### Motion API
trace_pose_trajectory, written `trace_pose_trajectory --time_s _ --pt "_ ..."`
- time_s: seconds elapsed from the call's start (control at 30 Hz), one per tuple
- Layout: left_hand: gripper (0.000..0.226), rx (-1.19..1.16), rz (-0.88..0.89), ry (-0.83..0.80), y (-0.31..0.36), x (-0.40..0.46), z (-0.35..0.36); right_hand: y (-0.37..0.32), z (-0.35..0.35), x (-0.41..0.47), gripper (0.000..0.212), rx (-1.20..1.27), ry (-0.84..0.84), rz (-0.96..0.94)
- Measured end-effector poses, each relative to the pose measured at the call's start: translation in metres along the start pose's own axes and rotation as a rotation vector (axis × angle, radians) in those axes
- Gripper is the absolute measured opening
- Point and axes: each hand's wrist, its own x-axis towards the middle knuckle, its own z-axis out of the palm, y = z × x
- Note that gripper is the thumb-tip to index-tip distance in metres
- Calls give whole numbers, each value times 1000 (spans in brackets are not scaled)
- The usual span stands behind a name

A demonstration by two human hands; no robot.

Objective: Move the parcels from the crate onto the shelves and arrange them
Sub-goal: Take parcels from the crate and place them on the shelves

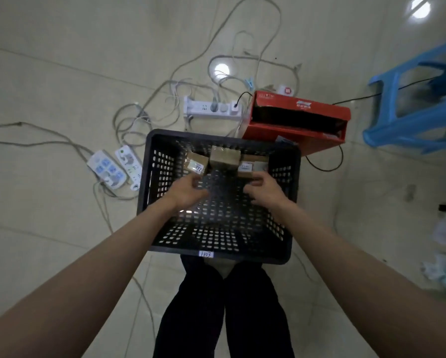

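three parcels (224,161) in crate (216,254) at far wall; open box (294,120) behind crate, stool (410,99) right

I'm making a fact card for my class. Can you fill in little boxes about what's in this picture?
crate: black plastic crate on the floor, holes all over
parcels: three small brown parcels at its far end
left hand: reaching in by the left parcel
right hand: reaching in by the right parcel
nearby: red box, blue stool, power strips
shelves: not in view

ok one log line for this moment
phase: reaching | left hand: open, at parcel | right hand: open, at parcel | crate: parcels at far end
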Motion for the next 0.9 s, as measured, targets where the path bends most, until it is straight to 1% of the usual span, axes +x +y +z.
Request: trace_pose_trajectory --time_s 0.1,0.17,0.23,0.27,0.3,0.33,0.37,0.4,0.43,0.47,0.53,0.6,0.63,0.67,0.77,0.9 --pt "59 -111 -8 59 -13 71 18 9 15 72 50 156 25 43" --pt "56 -179 -3 118 -17 113 29 13 27 117 50 215 29 69" --pt "59 -217 14 160 -18 153 38 18 40 159 46 257 20 97" --pt "63 -226 27 164 -20 171 41 22 46 178 44 270 18 108" --pt "73 -240 45 168 -25 190 44 25 51 194 43 283 14 105" --pt "84 -264 56 171 -28 204 47 27 57 207 44 293 12 91" --pt "88 -305 58 168 -34 217 51 29 62 216 48 307 15 67" --pt "85 -331 58 168 -35 222 55 31 67 222 53 319 26 37" --pt "75 -346 58 178 -37 224 60 31 71 223 57 336 46 5" --pt "66 -369 55 199 -38 221 64 33 75 220 57 354 71 -24" --pt "56 -472 38 260 -45 206 74 40 83 201 49 432 112 -30" --pt "44 -624 -7 303 -56 177 85 53 88 172 34 550 100 11" --pt "34 -685 -31 323 -62 160 90 60 88 155 31 596 89 37" --pt "28 -718 -63 338 -67 140 94 69 89 140 32 630 72 65" --pt "29 -775 -127 349 -84 85 108 95 92 99 46 675 21 169" --pt "24 -751 -179 349 -100 25 124 130 92 44 38 756 -51 281"
